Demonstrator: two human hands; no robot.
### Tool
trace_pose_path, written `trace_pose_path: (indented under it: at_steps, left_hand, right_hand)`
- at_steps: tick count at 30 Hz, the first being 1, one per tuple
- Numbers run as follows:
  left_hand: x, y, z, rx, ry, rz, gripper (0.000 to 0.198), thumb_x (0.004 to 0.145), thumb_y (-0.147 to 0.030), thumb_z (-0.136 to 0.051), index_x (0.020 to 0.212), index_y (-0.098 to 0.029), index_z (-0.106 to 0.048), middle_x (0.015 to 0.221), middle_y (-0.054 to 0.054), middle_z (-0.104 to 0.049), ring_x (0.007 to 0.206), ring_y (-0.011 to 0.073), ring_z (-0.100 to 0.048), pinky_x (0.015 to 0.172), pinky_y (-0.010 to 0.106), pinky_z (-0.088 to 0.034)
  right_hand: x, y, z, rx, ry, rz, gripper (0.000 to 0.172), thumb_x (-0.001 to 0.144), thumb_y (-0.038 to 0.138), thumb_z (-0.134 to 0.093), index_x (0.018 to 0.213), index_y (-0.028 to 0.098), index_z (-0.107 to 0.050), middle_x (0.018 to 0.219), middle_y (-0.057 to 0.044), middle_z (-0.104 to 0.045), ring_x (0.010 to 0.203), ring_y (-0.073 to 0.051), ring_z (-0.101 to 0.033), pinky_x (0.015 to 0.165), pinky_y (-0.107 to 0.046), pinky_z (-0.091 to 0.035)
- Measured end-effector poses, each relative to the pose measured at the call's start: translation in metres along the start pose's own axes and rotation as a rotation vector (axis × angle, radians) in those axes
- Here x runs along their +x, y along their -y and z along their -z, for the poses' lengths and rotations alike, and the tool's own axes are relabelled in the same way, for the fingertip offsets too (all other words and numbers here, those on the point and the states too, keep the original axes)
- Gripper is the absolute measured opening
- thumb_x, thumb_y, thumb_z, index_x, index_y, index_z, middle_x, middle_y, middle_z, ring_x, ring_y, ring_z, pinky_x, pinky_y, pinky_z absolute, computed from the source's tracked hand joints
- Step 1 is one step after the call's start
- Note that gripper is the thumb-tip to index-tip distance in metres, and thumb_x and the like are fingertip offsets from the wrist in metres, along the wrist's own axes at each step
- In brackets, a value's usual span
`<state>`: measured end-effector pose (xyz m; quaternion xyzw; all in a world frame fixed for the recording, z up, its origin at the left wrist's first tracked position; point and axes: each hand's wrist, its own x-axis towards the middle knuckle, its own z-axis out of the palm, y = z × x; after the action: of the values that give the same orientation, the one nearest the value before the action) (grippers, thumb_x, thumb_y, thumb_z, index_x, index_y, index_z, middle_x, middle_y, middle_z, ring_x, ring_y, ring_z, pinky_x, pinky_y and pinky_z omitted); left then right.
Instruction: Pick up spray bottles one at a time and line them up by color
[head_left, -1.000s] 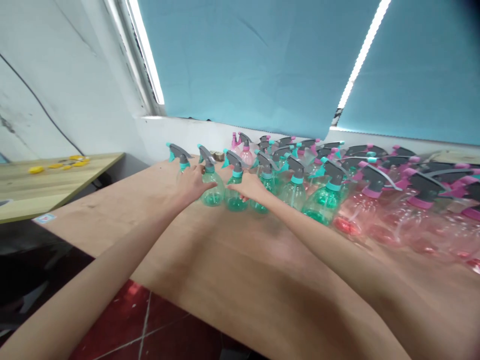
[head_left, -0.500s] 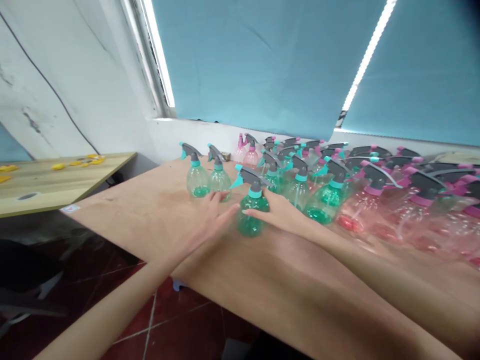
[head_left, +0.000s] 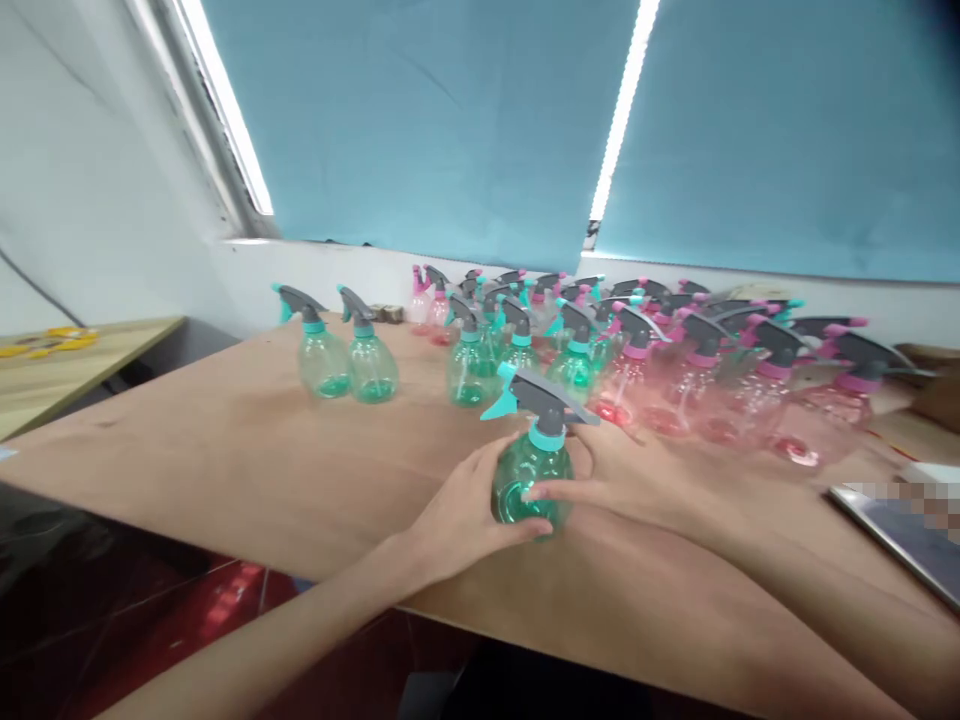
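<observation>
A round green spray bottle [head_left: 531,468] with a grey and turquoise trigger head is held between both hands near the table's front edge. My left hand [head_left: 465,505] wraps its left side, thumb across the lower front. On the other side my right hand [head_left: 619,465] grips it, with the thumb pressed on the front; its other fingers are hidden behind. The bottle leans slightly, its nozzle pointing left. Two green spray bottles [head_left: 373,365] stand together to the left, and another green spray bottle [head_left: 470,368] stands just behind the held one.
Several pink spray bottles [head_left: 694,385] crowd the right side and back of the wooden table [head_left: 247,450]. A flat dark device [head_left: 900,545] lies at the right edge. Another table [head_left: 112,355] with yellow pieces is at far left. Blue blinds [head_left: 435,130] hang behind.
The held bottle has come nearer to me. My left hand has gone from open beside it to gripping it. The view has turned right, bringing the dark device into sight.
</observation>
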<state>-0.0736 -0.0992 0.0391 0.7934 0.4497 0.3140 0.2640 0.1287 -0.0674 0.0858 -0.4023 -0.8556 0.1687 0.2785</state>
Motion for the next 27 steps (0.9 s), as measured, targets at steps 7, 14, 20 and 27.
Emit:
trace_pose_path:
  at_steps: [7, 14, 20, 27]
  left_hand:
    - [0.031, -0.022, -0.050, -0.091, 0.131, -0.168, 0.092, 0.073, -0.041, -0.078, 0.145, -0.035, -0.022, 0.145, 0.005, -0.043, 0.132, 0.0305, -0.041, 0.105, 0.048, -0.038]
    - [0.069, -0.029, -0.079, -0.086, 0.158, -0.339, 0.093, 0.070, -0.047, -0.079, 0.143, -0.029, -0.026, 0.149, 0.009, -0.034, 0.136, 0.0352, -0.031, 0.112, 0.053, -0.026]
    - [0.089, -0.022, -0.083, -0.111, 0.194, -0.378, 0.089, 0.070, -0.052, -0.077, 0.140, -0.029, -0.027, 0.145, 0.010, -0.039, 0.133, 0.0360, -0.036, 0.108, 0.053, -0.032]
    - [0.094, 0.002, -0.075, 0.161, 0.245, -0.390, 0.090, 0.066, -0.063, -0.075, 0.138, -0.026, -0.035, 0.139, 0.012, -0.048, 0.129, 0.0357, -0.041, 0.111, 0.057, -0.019]
  right_hand:
    - [-0.035, -0.042, 0.022, 0.320, -0.077, -0.085, 0.047, 0.065, 0.040, -0.078, 0.109, 0.030, -0.062, 0.103, -0.002, -0.068, 0.098, -0.025, -0.065, 0.082, -0.040, -0.055]
    - [-0.039, -0.054, 0.040, 0.428, -0.154, -0.136, 0.021, 0.074, 0.033, -0.066, 0.094, 0.029, -0.064, 0.095, -0.001, -0.069, 0.094, -0.023, -0.067, 0.081, -0.035, -0.058]
    - [-0.033, -0.062, 0.047, 0.402, -0.164, -0.063, 0.026, 0.075, 0.023, -0.052, 0.098, 0.029, -0.063, 0.091, -0.001, -0.071, 0.090, -0.021, -0.069, 0.076, -0.036, -0.059]
    - [-0.024, -0.064, 0.050, 0.425, -0.163, -0.058, 0.039, 0.071, 0.017, -0.050, 0.104, 0.032, -0.062, 0.079, 0.003, -0.070, 0.087, -0.020, -0.068, 0.082, -0.035, -0.057]
